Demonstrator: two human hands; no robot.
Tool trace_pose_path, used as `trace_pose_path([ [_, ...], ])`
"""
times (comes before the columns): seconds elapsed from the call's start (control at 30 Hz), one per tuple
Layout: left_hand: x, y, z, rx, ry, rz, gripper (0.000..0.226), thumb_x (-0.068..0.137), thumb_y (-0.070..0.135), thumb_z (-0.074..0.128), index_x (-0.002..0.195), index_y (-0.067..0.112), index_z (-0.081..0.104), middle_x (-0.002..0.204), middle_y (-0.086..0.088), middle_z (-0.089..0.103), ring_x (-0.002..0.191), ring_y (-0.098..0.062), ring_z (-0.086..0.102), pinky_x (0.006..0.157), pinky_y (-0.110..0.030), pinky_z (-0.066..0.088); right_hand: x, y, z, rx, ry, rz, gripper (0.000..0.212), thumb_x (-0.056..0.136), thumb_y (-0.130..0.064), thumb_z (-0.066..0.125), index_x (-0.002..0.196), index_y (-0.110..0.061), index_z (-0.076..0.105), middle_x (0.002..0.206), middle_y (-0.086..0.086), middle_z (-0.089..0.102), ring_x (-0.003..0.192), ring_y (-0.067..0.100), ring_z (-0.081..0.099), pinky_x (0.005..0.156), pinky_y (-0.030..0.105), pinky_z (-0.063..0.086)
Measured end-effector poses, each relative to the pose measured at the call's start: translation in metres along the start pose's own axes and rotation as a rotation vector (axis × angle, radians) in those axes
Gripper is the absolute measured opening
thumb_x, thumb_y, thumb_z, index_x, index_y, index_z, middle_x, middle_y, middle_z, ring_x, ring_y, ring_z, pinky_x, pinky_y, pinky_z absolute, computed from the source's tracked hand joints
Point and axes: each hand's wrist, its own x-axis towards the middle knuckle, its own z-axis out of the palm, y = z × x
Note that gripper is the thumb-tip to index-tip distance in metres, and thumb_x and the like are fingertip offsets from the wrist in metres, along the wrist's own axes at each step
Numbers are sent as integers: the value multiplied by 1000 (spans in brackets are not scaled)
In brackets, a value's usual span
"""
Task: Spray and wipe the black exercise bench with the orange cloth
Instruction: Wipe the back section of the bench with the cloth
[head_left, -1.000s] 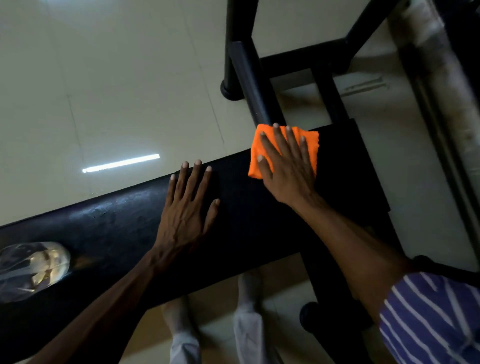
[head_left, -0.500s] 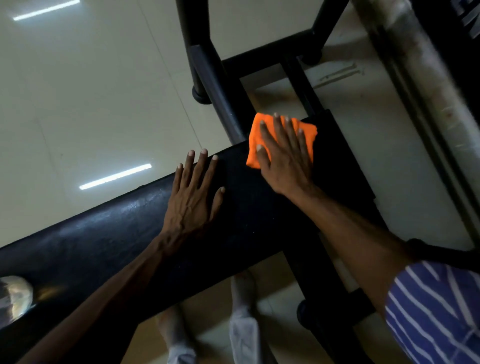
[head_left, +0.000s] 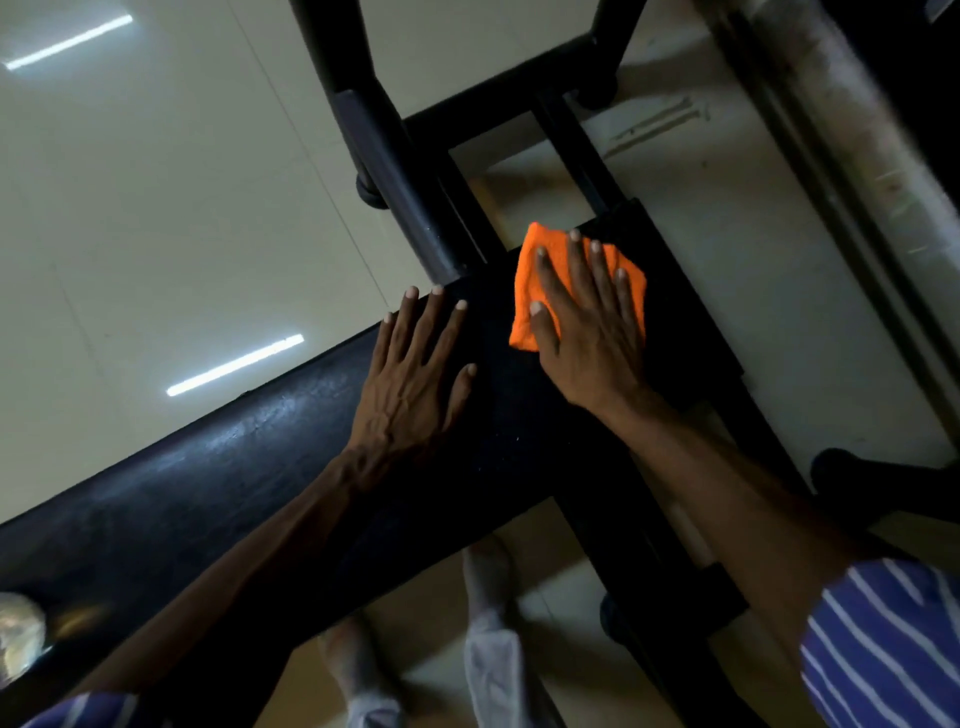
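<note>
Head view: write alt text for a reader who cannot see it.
A right hand presses a folded orange cloth flat onto a black exercise bench, while the left hand rests open on the padding beside it.

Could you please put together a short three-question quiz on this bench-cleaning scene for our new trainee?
1. True or false: the right hand presses the orange cloth with flat fingers.
2. What does the left hand rest on? A) floor B) bench C) cloth
3. Fill in: the cloth lies near the bench's ____ end in this view.

Key: 1 true; 2 B; 3 right.
</note>
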Motion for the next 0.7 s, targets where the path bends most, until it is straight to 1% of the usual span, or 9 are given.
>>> trace_pose_path([
  [0.07,8,7,4,6,8,23,65,107,46,33,165,19,22,175,-7,13,163,-30,3,132,-50,8,15,0,0,9,14,46,60,112,-44,32,169,-30,19,180,8,9,167,29,4,134,54,6],
  [0.13,14,14,4,6,0,28,65,107,46,33,165,18,23,175,-8,13,163,-30,4,132,-50,8,7,-5,0,31,27,72,60,113,-44,31,169,-29,19,180,8,8,167,29,3,134,53,5],
  [0.2,19,21,4,12,-11,39,66,107,46,33,166,18,22,175,-8,12,163,-29,1,132,-50,7,-19,-8,-1,59,47,71,59,114,-44,33,169,-29,20,180,7,7,167,27,2,135,51,6],
  [0.27,22,26,3,18,-20,63,66,107,45,33,166,18,22,175,-9,12,163,-28,0,132,-50,6,-57,-5,1,56,59,82,57,114,-42,34,169,-28,22,180,6,9,167,25,4,135,51,9],
  [0.37,29,34,4,33,-35,99,65,107,44,33,166,17,22,175,-10,12,163,-29,1,133,-50,6,-91,9,6,32,52,101,57,114,-43,32,169,-30,23,179,3,11,167,22,5,134,51,13],
  [0.47,36,41,7,53,-56,137,66,107,44,31,166,17,21,175,-10,11,163,-30,1,133,-50,4,-66,23,7,27,74,106,58,113,-46,30,169,-32,21,180,3,10,167,23,5,134,50,12],
  [0.57,37,46,13,82,-36,122,65,107,43,33,166,17,22,175,-10,12,163,-31,3,133,-49,4,-34,27,10,51,127,201,60,112,-48,29,169,-31,21,179,6,13,167,26,10,134,52,14],
  [0.63,36,47,15,97,-35,112,64,108,42,35,166,17,21,175,-11,10,163,-30,2,133,-49,3,-41,21,17,40,168,246,60,112,-49,26,169,-30,23,179,6,14,167,26,11,133,52,16],
  [0.7,36,47,16,110,-27,114,64,109,39,39,166,18,21,175,-11,10,163,-30,2,133,-48,3,-68,14,22,27,213,223,58,113,-48,26,168,-29,25,179,5,16,167,24,10,133,52,16],
])
